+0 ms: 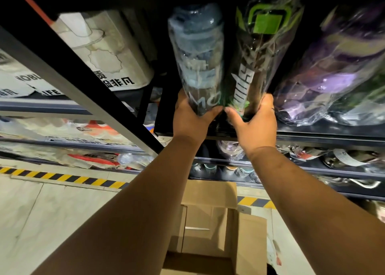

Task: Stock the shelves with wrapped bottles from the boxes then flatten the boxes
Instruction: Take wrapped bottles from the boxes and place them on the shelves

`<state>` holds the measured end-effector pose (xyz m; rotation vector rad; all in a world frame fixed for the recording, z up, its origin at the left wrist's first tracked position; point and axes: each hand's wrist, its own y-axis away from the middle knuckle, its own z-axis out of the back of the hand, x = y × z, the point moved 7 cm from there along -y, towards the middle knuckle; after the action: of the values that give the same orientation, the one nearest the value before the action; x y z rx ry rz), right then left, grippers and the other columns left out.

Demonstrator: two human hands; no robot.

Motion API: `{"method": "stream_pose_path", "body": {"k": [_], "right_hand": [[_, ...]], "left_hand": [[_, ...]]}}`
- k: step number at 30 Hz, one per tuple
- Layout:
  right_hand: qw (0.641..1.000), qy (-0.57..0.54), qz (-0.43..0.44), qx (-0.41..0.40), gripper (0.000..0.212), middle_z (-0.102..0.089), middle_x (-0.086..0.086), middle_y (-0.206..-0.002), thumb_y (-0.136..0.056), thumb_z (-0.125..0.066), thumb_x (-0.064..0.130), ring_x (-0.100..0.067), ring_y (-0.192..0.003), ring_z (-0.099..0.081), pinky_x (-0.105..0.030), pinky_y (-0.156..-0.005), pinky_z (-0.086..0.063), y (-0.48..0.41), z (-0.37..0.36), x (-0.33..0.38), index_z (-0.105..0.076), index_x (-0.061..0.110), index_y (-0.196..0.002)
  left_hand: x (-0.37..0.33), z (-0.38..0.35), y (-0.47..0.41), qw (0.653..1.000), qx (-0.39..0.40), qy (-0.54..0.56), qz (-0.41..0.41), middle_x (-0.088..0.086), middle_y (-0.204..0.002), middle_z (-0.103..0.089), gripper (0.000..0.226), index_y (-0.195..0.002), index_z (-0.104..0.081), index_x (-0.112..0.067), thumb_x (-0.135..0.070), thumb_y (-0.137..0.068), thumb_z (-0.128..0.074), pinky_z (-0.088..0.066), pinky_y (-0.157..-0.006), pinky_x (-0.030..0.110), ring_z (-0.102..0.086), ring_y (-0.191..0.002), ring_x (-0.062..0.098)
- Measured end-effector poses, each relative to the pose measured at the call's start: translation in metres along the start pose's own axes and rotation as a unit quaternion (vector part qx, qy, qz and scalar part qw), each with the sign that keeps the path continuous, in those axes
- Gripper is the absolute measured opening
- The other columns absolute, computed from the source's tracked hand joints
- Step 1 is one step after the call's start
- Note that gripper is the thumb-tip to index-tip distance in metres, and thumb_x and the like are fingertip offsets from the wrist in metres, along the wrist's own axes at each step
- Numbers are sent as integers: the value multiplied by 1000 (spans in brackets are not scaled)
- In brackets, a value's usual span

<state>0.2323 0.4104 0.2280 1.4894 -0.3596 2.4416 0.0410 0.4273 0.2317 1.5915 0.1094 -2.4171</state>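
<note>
My left hand (192,120) grips the base of a blue bottle (196,53) in clear wrap. My right hand (255,124) grips the base of a dark bottle with a green lid (260,51), also in clear wrap. Both bottles stand side by side at the front of a dark shelf (312,132), touching each other. To their right on the same shelf stands a purple wrapped bottle (333,72). Below my arms an open cardboard box (208,222) sits on the floor; nothing shows inside the visible part.
A black shelf upright (83,83) runs diagonally across the left. White printed boxes (108,51) fill the shelf to the left. Lower shelves hold more wrapped goods (343,158). Yellow-black hazard tape (62,177) marks the pale floor by the shelving.
</note>
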Motion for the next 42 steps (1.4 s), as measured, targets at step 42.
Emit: {"method": "stream_pose_path", "body": {"k": [42], "right_hand": [[860,478,-142,107,74,-21,-6,-161,-88,-47,65,-33,-147,-17,-54,-116,-16,303,454,-53,-24,33,-151]], "left_hand": [[-181,-104,436,845,211,-415,-264,21,-144,-50,80,-140,-51,-10,-50,-73,-72,-37,-111,56,-44,-136,42]]}}
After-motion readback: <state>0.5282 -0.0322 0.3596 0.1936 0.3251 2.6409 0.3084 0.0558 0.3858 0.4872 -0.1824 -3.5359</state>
